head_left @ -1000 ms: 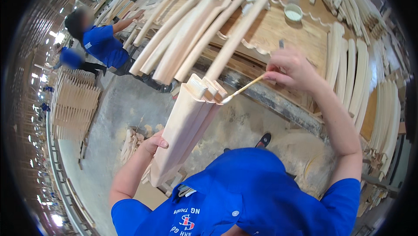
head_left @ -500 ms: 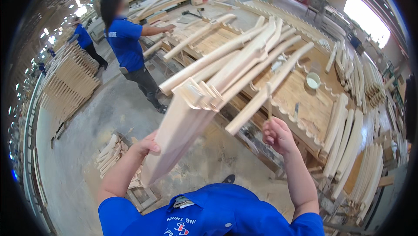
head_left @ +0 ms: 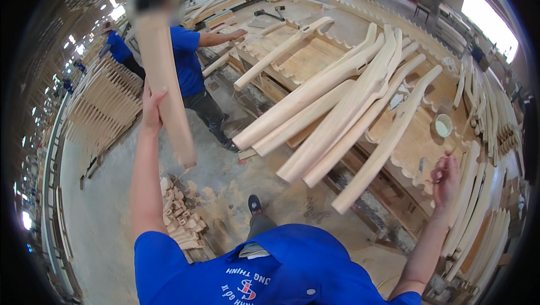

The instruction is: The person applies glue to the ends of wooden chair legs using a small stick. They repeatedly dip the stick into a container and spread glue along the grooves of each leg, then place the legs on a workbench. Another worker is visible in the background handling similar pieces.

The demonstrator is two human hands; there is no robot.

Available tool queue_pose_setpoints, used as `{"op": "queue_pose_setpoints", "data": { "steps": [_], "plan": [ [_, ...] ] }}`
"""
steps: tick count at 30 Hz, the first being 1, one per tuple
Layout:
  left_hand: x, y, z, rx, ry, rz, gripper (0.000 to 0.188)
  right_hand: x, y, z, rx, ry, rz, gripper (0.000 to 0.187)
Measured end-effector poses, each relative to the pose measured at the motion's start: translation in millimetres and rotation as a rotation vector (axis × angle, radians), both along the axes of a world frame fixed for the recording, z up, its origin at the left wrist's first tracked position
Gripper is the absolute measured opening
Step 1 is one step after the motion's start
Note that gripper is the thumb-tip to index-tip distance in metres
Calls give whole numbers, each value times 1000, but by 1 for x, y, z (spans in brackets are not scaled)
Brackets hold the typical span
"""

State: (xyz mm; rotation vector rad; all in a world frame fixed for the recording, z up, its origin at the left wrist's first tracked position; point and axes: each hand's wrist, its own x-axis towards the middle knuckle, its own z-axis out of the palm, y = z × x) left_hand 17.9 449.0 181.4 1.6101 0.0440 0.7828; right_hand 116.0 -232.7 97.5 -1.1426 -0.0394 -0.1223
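Observation:
My left hand (head_left: 152,109) is raised on the left, closed around a long, pale wooden board (head_left: 164,74) held upright. The board's upper end covers part of a co-worker. On the right, my right hand (head_left: 444,182) is closed above the bench's near edge. A thin wooden stick sticks up from its fingers, faint against the bench now and clearer a moment ago. Just beyond that hand stands a small cup (head_left: 443,125) of whitish liquid. Between my hands, several curved wooden pieces (head_left: 337,130) lie side by side across the bench, their near ends overhanging its edge.
The wooden bench (head_left: 402,145) has scalloped edges. A co-worker (head_left: 188,69) in blue stands at its left, one arm over it. A hammer (head_left: 270,12) lies at the back. Stacked wood (head_left: 104,111) stands far left, small offcuts (head_left: 183,215) lie on the floor, and curved pieces (head_left: 469,209) lie right.
The board in my left hand has swung up and left, away from the curved pieces, from tilted to upright. My right hand has moved right, toward the cup.

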Motion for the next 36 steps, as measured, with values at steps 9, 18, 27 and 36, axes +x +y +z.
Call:
{"op": "queue_pose_setpoints", "data": {
  "steps": [9, 18, 27, 36],
  "plan": [
    [219, 152, -51, -21, 244, -287, 66, 5, 45, 29, -187, 53, -398, 33],
    [425, 223, -96, -115, 664, -632, 67, -97, 139, 26, -293, 335, -901, 29],
    [574, 211, -174, -215, 804, -807, 48, -207, 250, 36, -286, 583, -1311, 23],
    [599, 242, -189, 153, 955, -623, 48, -185, 266, 29, -263, 663, -1331, 18]
  ]
}}
